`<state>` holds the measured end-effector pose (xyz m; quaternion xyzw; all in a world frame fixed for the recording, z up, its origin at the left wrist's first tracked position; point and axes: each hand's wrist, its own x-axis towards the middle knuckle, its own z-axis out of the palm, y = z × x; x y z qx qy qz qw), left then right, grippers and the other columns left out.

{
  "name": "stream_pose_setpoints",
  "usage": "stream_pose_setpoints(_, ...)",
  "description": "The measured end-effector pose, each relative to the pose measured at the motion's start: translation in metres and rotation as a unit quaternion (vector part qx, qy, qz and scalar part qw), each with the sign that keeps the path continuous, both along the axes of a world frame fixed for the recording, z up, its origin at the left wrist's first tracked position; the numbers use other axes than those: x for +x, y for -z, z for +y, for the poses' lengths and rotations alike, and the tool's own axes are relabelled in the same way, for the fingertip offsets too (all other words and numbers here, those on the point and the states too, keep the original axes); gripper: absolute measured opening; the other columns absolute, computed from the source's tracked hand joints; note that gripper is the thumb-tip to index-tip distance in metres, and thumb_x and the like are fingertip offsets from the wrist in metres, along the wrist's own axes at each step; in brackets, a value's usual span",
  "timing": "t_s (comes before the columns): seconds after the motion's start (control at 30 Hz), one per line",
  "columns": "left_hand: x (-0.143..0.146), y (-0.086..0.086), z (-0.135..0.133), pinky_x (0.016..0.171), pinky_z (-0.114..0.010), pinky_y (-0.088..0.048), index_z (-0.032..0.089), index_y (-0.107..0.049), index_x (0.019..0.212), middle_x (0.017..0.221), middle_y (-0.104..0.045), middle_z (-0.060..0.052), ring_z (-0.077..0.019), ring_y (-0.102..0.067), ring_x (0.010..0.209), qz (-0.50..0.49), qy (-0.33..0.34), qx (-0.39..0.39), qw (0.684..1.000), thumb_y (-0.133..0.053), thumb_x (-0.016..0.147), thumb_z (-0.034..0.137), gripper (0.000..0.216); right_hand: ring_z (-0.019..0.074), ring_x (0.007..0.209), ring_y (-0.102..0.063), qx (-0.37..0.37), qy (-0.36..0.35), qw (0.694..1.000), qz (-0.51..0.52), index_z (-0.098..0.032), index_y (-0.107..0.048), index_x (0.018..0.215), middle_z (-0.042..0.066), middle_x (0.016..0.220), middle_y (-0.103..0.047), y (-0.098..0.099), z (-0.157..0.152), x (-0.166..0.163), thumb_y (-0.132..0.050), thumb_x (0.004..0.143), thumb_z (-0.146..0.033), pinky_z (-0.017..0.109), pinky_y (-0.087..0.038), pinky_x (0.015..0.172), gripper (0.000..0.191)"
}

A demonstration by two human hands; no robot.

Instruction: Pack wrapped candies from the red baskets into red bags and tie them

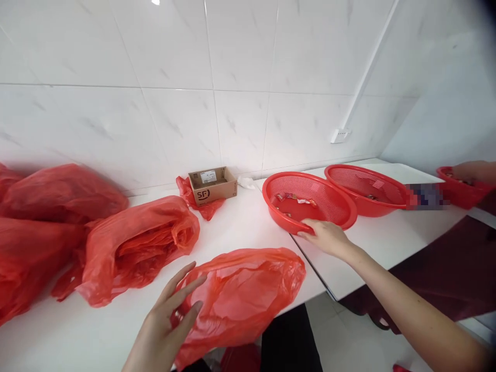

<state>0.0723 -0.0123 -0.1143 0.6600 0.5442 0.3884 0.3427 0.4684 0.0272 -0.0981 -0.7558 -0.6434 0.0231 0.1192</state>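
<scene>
My left hand (170, 315) lies with fingers spread on a flat red plastic bag (248, 294) at the near edge of the white table (240, 222). My right hand (327, 236) grips the near rim of a red mesh basket (333, 199) that holds a few small wrapped sweets (294, 199). A second red mesh basket (368, 188) overlaps it on the right.
Several full red plastic bags (132, 248) lie on the left of the table. A small cardboard box (212, 185) stands against the tiled wall. At the far right another person's hand (470, 171) rests in a third red basket (461, 192). A gap separates two tabletops.
</scene>
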Motion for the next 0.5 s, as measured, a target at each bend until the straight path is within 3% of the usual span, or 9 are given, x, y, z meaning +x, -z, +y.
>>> stream_pose_setpoints(0.03,0.000,-0.002,-0.004,0.062,-0.026,-0.057,0.038,-0.073,0.112,0.145,-0.051,-0.001,-0.0314,-0.056,0.121,-0.005,0.002,0.003,1.000,-0.068,0.074,0.047,0.039,0.0319,0.089,-0.069,-0.017,0.001,1.000,-0.009,-0.022,-0.069,0.109,0.010,0.094,-0.074,0.000,-0.004,-0.002,-0.054,0.089,-0.038,0.038,-0.047,0.069,0.029)
stream_pose_setpoints(0.1,0.000,-0.007,-0.009,0.085,-0.033,-0.057,0.038,-0.072,0.114,0.144,-0.053,-0.001,-0.0315,-0.052,0.127,-0.008,0.022,-0.004,1.000,-0.067,0.076,0.049,0.040,0.0308,0.091,-0.069,-0.022,-0.014,1.000,0.004,-0.025,-0.067,0.114,0.008,0.095,-0.074,-0.005,-0.011,-0.011,-0.052,0.091,-0.040,0.038,-0.047,0.071,0.031)
stream_pose_setpoints(0.2,-0.003,-0.012,-0.006,0.113,-0.044,-0.034,0.037,-0.069,0.120,0.141,-0.056,0.000,-0.0308,-0.046,0.134,-0.001,0.089,-0.081,0.993,-0.068,0.075,0.050,0.047,0.0264,0.098,-0.067,-0.057,-0.111,0.986,0.112,-0.030,-0.063,0.121,0.005,0.107,-0.073,-0.019,-0.009,-0.021,-0.056,0.087,-0.055,0.035,-0.049,0.080,0.043)
stream_pose_setpoints(0.27,-0.006,-0.012,-0.003,0.114,-0.045,-0.029,0.036,-0.066,0.125,0.143,-0.054,0.001,-0.0309,-0.044,0.136,-0.015,0.111,-0.142,0.984,-0.070,0.074,0.051,0.054,0.0229,0.100,-0.066,-0.091,-0.160,0.967,0.174,-0.031,-0.060,0.124,0.004,0.113,-0.070,-0.029,0.005,-0.016,-0.050,0.088,-0.061,0.033,-0.049,0.084,0.048)
stream_pose_setpoints(0.37,-0.004,-0.012,-0.002,0.112,-0.044,-0.033,0.033,-0.062,0.130,0.140,-0.057,0.001,-0.0317,-0.047,0.133,-0.077,0.075,-0.193,0.975,-0.073,0.071,0.051,0.063,0.0249,0.111,-0.062,-0.132,-0.131,0.970,0.154,-0.027,-0.050,0.137,0.010,0.127,-0.063,-0.033,0.038,0.002,-0.048,0.089,-0.060,0.035,-0.047,0.091,0.058)
stream_pose_setpoints(0.5,0.011,-0.025,-0.012,0.105,-0.038,-0.044,0.028,-0.060,0.133,0.138,-0.059,-0.002,-0.0303,-0.048,0.133,-0.167,0.018,-0.229,0.959,-0.073,0.072,0.051,0.066,0.0360,0.130,-0.045,-0.196,-0.139,0.964,0.113,-0.028,-0.042,0.145,0.013,0.147,-0.045,-0.012,0.073,0.009,-0.077,0.066,-0.053,0.046,-0.039,0.102,0.090)
